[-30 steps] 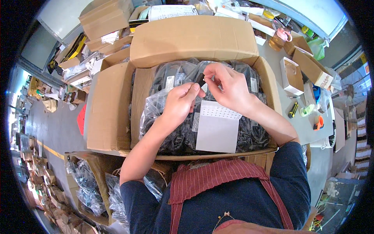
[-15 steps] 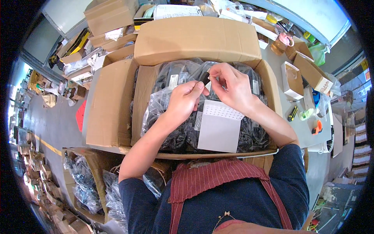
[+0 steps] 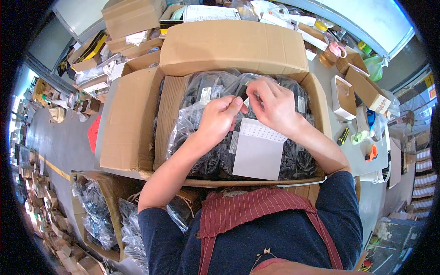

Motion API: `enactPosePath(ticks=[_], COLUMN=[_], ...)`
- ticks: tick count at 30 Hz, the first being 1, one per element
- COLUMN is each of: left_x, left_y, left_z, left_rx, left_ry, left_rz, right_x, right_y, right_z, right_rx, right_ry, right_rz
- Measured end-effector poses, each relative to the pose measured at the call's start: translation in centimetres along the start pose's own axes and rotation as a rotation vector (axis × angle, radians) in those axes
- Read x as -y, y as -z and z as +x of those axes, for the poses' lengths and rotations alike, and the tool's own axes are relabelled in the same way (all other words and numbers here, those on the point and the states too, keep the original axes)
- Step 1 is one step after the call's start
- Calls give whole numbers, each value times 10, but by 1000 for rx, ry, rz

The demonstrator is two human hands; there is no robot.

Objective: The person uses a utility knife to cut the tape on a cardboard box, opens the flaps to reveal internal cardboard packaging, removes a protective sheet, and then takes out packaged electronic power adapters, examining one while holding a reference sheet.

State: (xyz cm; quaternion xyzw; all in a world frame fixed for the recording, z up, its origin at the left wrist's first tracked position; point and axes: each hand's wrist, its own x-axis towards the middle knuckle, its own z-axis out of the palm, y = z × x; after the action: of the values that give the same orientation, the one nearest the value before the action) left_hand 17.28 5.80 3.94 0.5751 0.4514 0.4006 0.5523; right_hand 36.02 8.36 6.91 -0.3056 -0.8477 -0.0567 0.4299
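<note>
A large open cardboard box (image 3: 130, 121) in front of me holds several clear plastic bags (image 3: 195, 119) packed with dark parts. Over these bags, my left hand (image 3: 219, 117) is closed, thumb against the bent fingers. Just to its right, my right hand (image 3: 274, 104) is pinched, fingertips pointing toward the left hand. A small dark piece (image 3: 242, 90) shows between the two hands; I cannot tell whether either grips it. Below the right hand, a white sheet of small stickers (image 3: 258, 158) lies on the bags. White labels (image 3: 206, 95) are on some bags.
Another carton (image 3: 112, 215) with bagged parts stands low at the left. On the table (image 3: 341, 130) to the right are a yellow-black utility knife (image 3: 343, 136), an orange tape roll (image 3: 371, 152) and a small open white box (image 3: 343, 98). A pink-lidded jug (image 3: 332, 54) stands farther back.
Both hands stay over the bags with only small finger movements. The right fingertips have shifted slightly, and the left thumb has tipped a little upward. The box and sticker sheet stay put.
</note>
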Motion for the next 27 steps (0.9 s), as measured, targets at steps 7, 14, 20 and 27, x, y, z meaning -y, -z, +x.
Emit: enactPosePath(ticks=[7, 14, 20, 27], left_x=[-2, -10, -10, -11], left_y=[1, 5, 6, 12], left_z=[-1, 0, 1, -3], left_rx=[1, 68, 80, 126], left_ry=[52, 126, 101, 71], left_rz=[30, -98, -115, -89], right_x=[-6, -34, -30, -69], right_y=[9, 23, 32, 16], right_z=[6, 8, 3, -12], right_rx=[171, 299, 317, 250], right_ry=[-232, -561, -466, -440], right_rz=[-55, -61, 34, -115])
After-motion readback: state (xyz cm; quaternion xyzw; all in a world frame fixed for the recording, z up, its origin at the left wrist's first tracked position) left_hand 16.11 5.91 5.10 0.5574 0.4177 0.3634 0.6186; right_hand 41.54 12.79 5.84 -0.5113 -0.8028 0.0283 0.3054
